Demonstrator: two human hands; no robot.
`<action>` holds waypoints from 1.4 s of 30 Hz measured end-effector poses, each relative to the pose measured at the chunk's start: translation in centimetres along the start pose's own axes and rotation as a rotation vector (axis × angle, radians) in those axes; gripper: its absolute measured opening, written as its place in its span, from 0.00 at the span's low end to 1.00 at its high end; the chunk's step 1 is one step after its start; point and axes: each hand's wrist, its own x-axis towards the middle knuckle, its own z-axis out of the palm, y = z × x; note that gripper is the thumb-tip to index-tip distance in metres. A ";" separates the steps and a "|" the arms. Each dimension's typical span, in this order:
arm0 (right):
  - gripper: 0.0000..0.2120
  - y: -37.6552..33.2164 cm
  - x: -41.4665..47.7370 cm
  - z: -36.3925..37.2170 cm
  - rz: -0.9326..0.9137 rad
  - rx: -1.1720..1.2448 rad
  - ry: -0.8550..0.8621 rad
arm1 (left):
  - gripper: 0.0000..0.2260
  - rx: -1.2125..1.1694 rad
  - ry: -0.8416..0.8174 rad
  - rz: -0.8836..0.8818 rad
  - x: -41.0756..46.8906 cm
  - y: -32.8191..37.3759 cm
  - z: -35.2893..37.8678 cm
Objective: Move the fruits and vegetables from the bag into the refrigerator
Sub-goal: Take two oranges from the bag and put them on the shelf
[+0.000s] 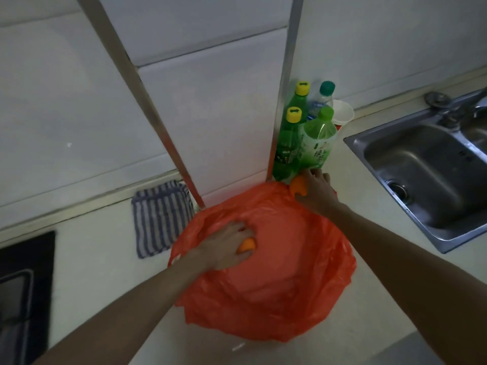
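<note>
KITCHEN COUNTER: Seen from my remote station, starting at the left of the frame, a dark cooktop [23, 272] sits at the lower-left edge. A striped cloth [160, 214] lies just beside the red plastic bag [276, 285] that fills the centre. The left hand [224, 248] is down in the bag's open mouth, fingers curled round an orange [247, 245]. At the bag's upper-right rim the right hand [319, 192] grips a second orange [297, 188], its fingertips just beside a cluster of green bottles [316, 146] standing against the wall. A steel sink [427, 175] lies at the right of the frame. The refrigerator is nowhere in this view.

With both hands full, I judge the risks plain. Neither hand is free to open a refrigerator door, so one fruit may have to be set down. A round orange on a smooth counter could roll toward the sink or off the edge. If the right hand draws back carelessly, it could clip the nearest bottle and topple the group. The thin bag, held by nothing, could drag along with the left hand or slump shut. Whether more produce lies under its folds I cannot tell.
</note>
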 end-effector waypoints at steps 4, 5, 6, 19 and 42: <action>0.37 -0.3 0.1 -0.2 -0.013 -0.024 -0.012 | 0.27 0.043 -0.030 0.007 -0.7 -0.1 0.3; 0.37 -0.4 0.1 -0.3 -0.012 -0.022 -0.016 | 0.29 0.056 -0.044 0.012 -0.8 -0.1 0.2; 0.37 -0.4 0.0 -0.4 -0.011 -0.020 -0.018 | 0.30 0.065 -0.053 0.016 -0.9 -0.1 0.1; 0.36 -3.2 -4.8 -3.6 -0.062 -0.004 0.023 | 0.28 0.068 0.154 0.021 -3.8 2.0 -3.8; 0.43 -31.3 -24.5 -4.6 -0.524 0.113 0.070 | 0.27 0.143 0.546 -0.484 -41.5 1.7 -11.6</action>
